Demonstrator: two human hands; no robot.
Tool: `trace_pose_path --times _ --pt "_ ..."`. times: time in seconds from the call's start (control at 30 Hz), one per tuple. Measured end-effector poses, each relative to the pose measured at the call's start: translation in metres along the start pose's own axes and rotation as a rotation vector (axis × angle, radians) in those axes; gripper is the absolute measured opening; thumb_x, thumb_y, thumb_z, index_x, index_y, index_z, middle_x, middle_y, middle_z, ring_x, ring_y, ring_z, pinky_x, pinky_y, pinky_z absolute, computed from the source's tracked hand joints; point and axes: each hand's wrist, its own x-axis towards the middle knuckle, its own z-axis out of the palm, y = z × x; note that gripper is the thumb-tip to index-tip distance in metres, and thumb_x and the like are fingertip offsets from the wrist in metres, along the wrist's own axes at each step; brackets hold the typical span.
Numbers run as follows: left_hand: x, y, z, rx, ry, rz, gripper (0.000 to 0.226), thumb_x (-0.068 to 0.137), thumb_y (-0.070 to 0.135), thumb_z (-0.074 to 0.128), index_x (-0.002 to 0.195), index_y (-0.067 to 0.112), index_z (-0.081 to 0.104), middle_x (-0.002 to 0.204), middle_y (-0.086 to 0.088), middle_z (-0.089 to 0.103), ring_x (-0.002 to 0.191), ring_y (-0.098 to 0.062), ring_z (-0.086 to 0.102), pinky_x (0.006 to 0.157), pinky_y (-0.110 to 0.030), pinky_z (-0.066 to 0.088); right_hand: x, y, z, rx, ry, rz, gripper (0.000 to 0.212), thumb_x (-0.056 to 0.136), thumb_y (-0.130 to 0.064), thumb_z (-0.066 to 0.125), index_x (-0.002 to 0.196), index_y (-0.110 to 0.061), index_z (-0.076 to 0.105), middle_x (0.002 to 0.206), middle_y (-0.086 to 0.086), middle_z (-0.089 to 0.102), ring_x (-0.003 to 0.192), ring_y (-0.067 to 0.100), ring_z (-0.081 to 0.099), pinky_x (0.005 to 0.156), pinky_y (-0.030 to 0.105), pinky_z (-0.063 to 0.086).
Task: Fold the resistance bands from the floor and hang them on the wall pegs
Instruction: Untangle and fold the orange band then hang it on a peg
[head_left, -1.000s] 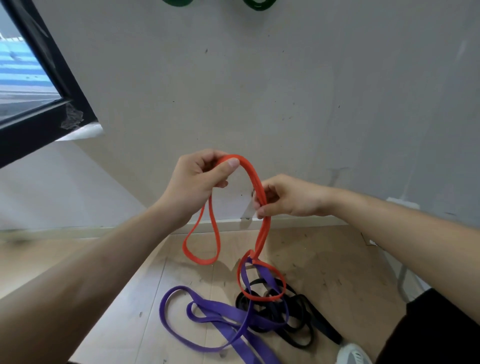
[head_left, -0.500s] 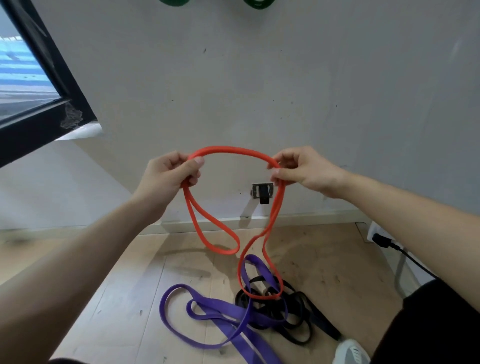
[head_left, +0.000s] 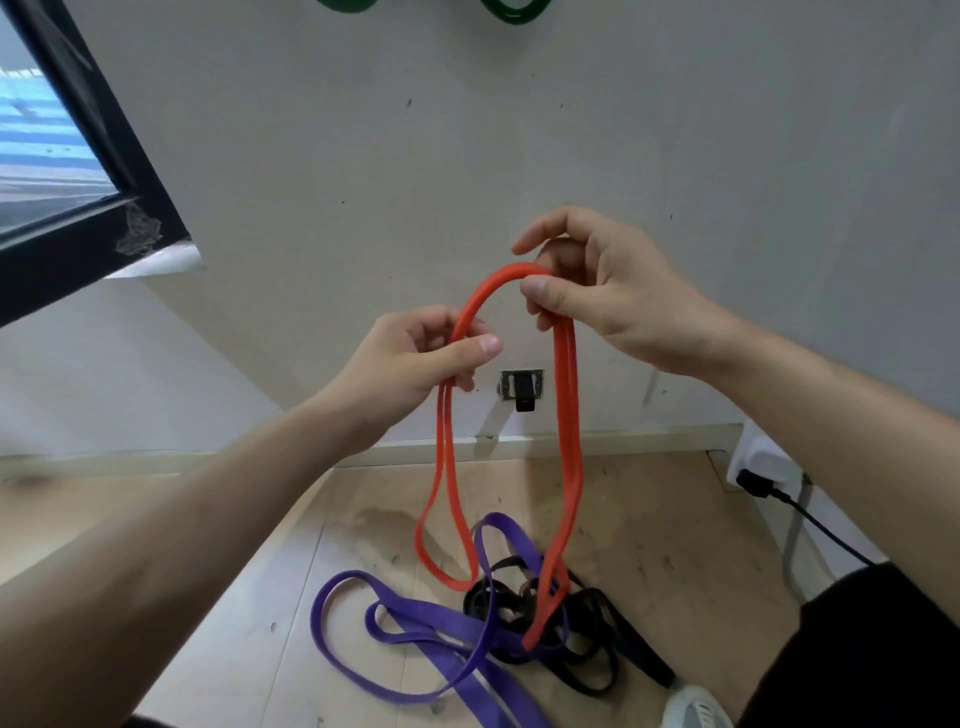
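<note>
Both hands, left hand (head_left: 410, 358) and right hand (head_left: 608, 296), pinch orange band (head_left: 566, 441) | purple band (head_left: 415, 629), black band (head_left: 587, 670) below (tangled)

The single head camera looks forward and down, close above both hands, toward wall (head_left: 623, 130) and floor (head_left: 649, 519).

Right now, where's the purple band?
In the head view the purple band lies on the wooden floor, lower centre, tangled with the black band to its right, below the orange band held in both hands.
</note>
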Motion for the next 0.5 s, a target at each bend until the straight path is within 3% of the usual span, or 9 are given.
trace_pose_path --times 0.1,0.27,0.5 --pt "-0.001 0.008 0.008 -0.049 0.026 0.021 0.028 0.079 0.036 0.072 0.091 0.011 0.071 0.067 0.000 0.060 0.066 -0.016 0.060 0.073 -0.029 0.057 -0.003 0.002 0.002 -0.058 -0.106 0.065 0.021 0.095 -0.008 0.063 0.115 -0.008 0.055 0.082 0.009 0.067 0.077 0.023 0.070 0.075 0.034 0.059" --pt "-0.002 0.010 0.010 -0.047 0.087 0.021 0.011 0.091 0.023 0.069 0.088 0.012 0.073 0.061 0.006 0.057 0.057 -0.012 0.057 0.083 -0.052 0.056 -0.007 0.009 0.008 -0.056 -0.179 0.124 0.022 0.092 -0.009 0.068 0.113 -0.007 0.059 0.090 0.015 0.072 0.085 0.029 0.074 0.081 0.040 0.062" --pt "0.000 0.010 0.002 -0.068 0.179 0.076 0.013 0.092 0.021 0.069 0.088 0.009 0.072 0.058 0.005 0.055 0.056 -0.014 0.053 0.077 -0.039 0.056 -0.008 0.037 0.022 -0.139 -0.285 0.271 0.010 0.091 -0.012 0.070 0.097 -0.004 0.069 0.096 0.016 0.074 0.090 0.027 0.074 0.090 0.050 0.058"
